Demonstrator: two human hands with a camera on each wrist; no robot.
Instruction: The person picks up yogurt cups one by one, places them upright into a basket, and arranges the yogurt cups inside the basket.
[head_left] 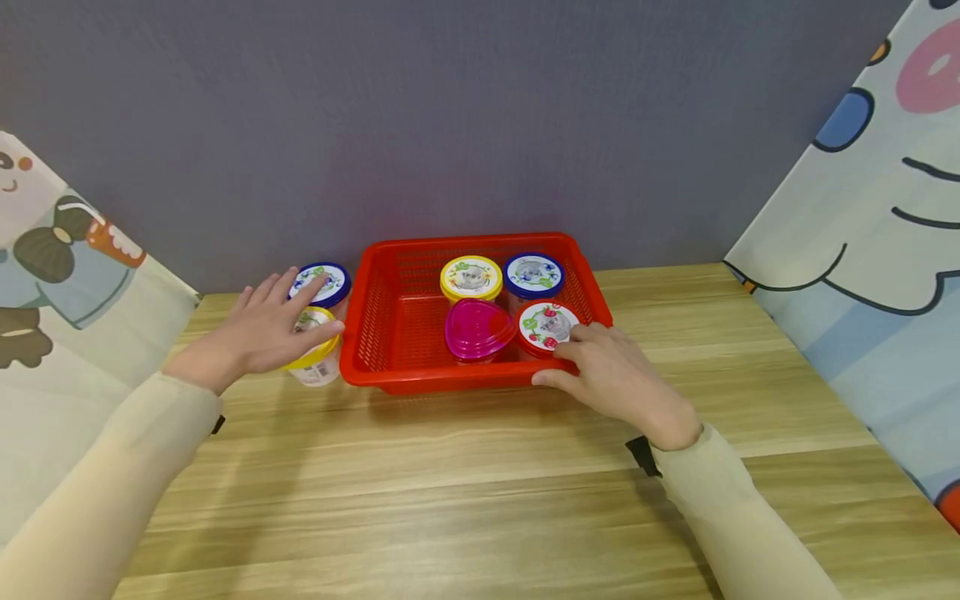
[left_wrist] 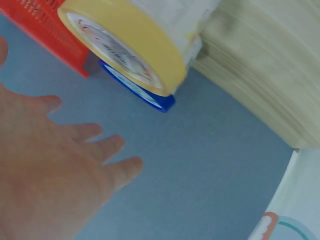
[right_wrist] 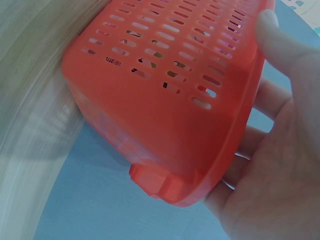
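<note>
My left hand (head_left: pixel 262 329) is spread over two tubs left of the red basket (head_left: pixel 420 381), fingers straight and holding nothing. A yellow-lidded tub (head_left: pixel 318 372) stands nearer me, partly covered by that hand; a blue-lidded tub (head_left: pixel 334 283) is behind it. In the left wrist view the palm (left_wrist: pixel 45 170) is apart from the yellow lid (left_wrist: pixel 145 37). At the basket's front right corner, my right hand (head_left: pixel 618 375) grips the rim, thumb outside and fingers over it. Inside sit a red-lidded tub (head_left: pixel 547 323), a pink-lidded one (head_left: pixel 478 330), a yellow-lidded one (head_left: pixel 471 277) and a blue-lidded one (head_left: pixel 534 275).
The basket stands on a wood-grain table (head_left: pixel 450 500), close to a grey back panel (head_left: pixel 465 125). Cartoon-printed sheets flank it, one on the left (head_left: pixel 67 250) and one on the right (head_left: pixel 847 225).
</note>
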